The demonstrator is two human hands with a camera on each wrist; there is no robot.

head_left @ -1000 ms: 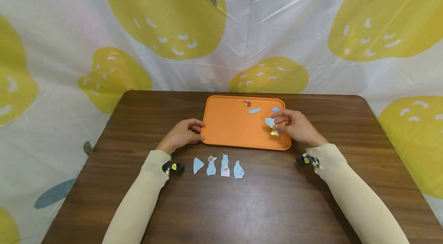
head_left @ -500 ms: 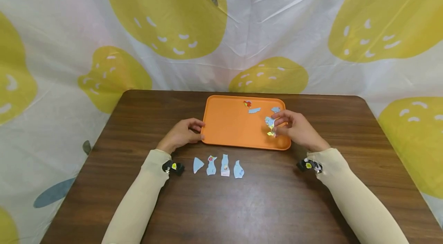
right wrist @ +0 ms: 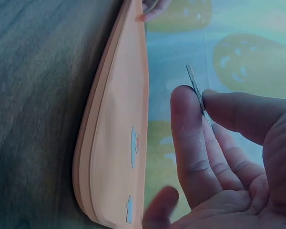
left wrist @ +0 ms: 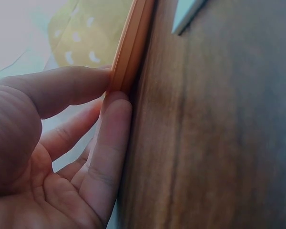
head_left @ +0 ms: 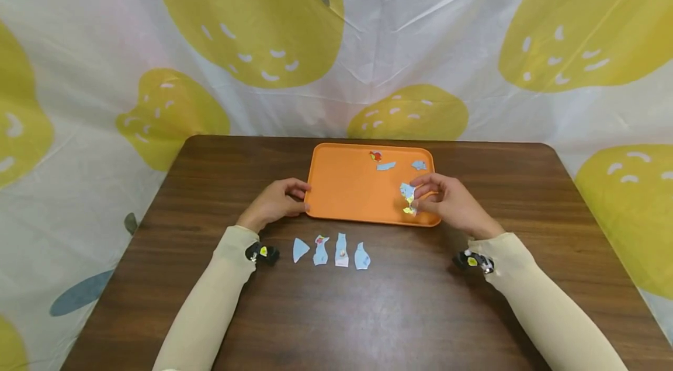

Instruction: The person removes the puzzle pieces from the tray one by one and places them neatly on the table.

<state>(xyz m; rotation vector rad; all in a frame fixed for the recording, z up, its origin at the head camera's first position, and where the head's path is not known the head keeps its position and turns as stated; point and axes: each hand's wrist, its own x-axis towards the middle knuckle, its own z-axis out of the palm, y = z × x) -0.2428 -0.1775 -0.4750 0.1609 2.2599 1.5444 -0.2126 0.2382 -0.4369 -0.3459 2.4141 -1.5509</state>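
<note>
An orange tray (head_left: 357, 184) lies on the table, and my left hand (head_left: 276, 203) pinches its left rim between thumb and fingers. Above the tray's right part, my right hand (head_left: 454, 207) pinches a thin blue and yellow puzzle piece (head_left: 407, 191), which the right wrist view shows edge-on. Farther back in the tray lie a red piece (head_left: 375, 156), a light blue strip (head_left: 386, 166) and a small blue piece (head_left: 419, 165). On the table in front of the tray stands a row of several light blue pieces, among them a triangular one (head_left: 301, 250) and a tall one (head_left: 342, 250).
The brown wooden table (head_left: 378, 312) reaches back to a white curtain (head_left: 294, 111) printed with yellow fruit. The tray's raised rim faces the row of pieces, with a narrow strip of table between them.
My right hand has shifted slightly toward me and left with the puzzle piece, uncovering more of the small blue piece behind it. The left hand stays at the tray's rim.
</note>
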